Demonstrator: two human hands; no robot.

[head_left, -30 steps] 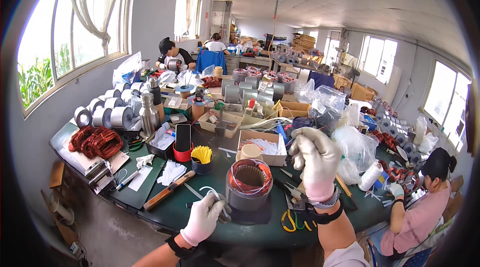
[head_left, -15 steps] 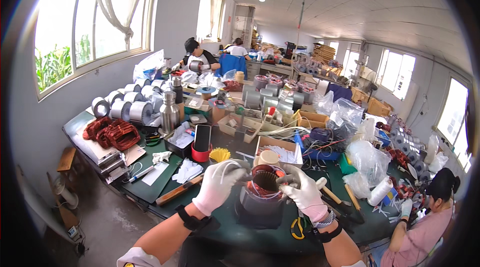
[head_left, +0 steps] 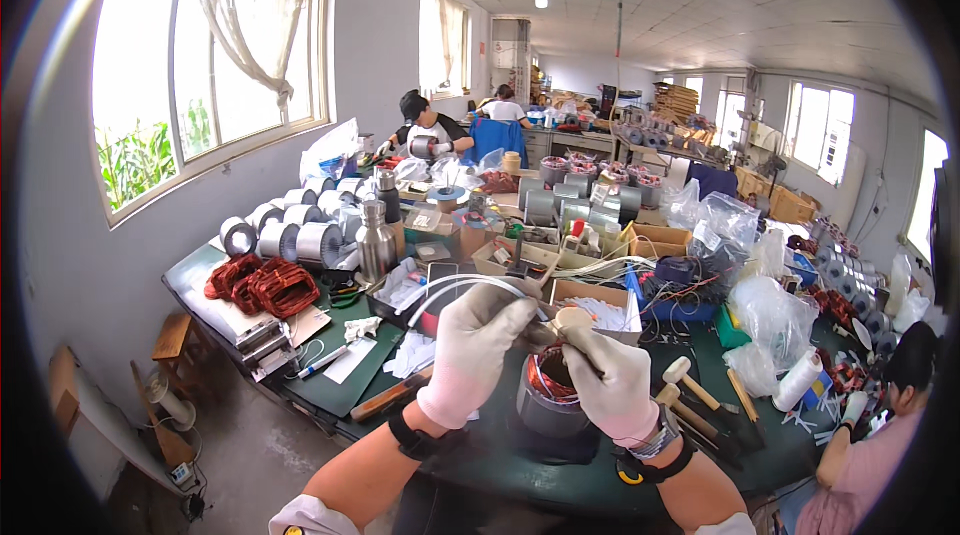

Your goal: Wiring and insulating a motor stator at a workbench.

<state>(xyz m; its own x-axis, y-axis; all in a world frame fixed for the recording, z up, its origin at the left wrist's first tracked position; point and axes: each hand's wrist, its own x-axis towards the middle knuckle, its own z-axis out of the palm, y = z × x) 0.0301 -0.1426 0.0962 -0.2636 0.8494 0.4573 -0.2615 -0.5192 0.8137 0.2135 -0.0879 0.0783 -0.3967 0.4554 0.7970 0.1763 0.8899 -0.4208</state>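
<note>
A grey metal motor stator (head_left: 545, 405) with copper windings stands on the green workbench (head_left: 330, 390) right in front of me. My left hand (head_left: 470, 350), in a white glove, pinches thin white tubing (head_left: 455, 285) that arcs up and to the left. My right hand (head_left: 610, 385), also gloved, is closed on the other end of the tubing just above the stator's opening. Both hands meet over the stator.
Red copper coils (head_left: 262, 285) and shiny metal rolls (head_left: 300, 235) lie at the left. A steel bottle (head_left: 376, 245), cardboard boxes (head_left: 590, 300), plastic bags (head_left: 770, 315) and mallets (head_left: 690, 385) crowd the bench. Persons work at the far end (head_left: 425, 130) and at the right (head_left: 880, 425).
My hands have come together over the stator and now hold the white tubing. The view has tilted and shifted, with the stator lower and nearer centre.
</note>
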